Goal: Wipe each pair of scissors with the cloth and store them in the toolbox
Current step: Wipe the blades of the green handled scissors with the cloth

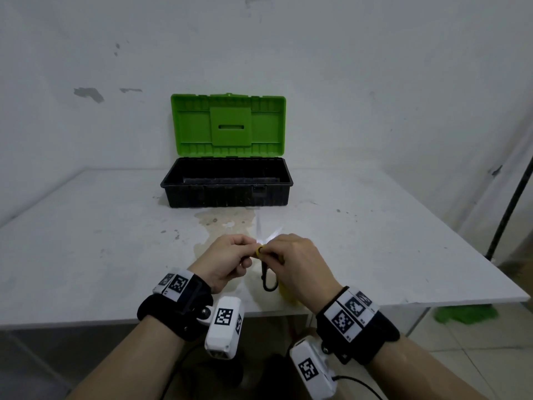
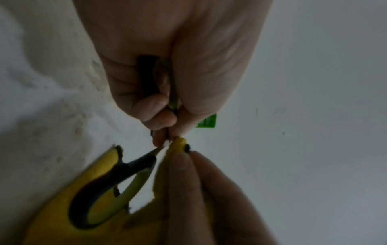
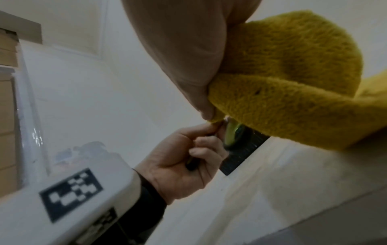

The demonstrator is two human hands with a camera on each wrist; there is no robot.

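Over the desk (image 1: 115, 255), the left hand (image 1: 227, 261) has a curled grip on one scissors (image 1: 269, 280) handle. At its 3 o'clock, the right hand (image 1: 300, 267) pinches the cloth (image 3: 293, 79) around the blades. The toolbox (image 1: 226, 183) stands open at 12 o'clock.

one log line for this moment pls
step: wiping | left grip: holds scissors by one handle | right grip: pinches cloth at the pivot | blades: open | toolbox: lid up
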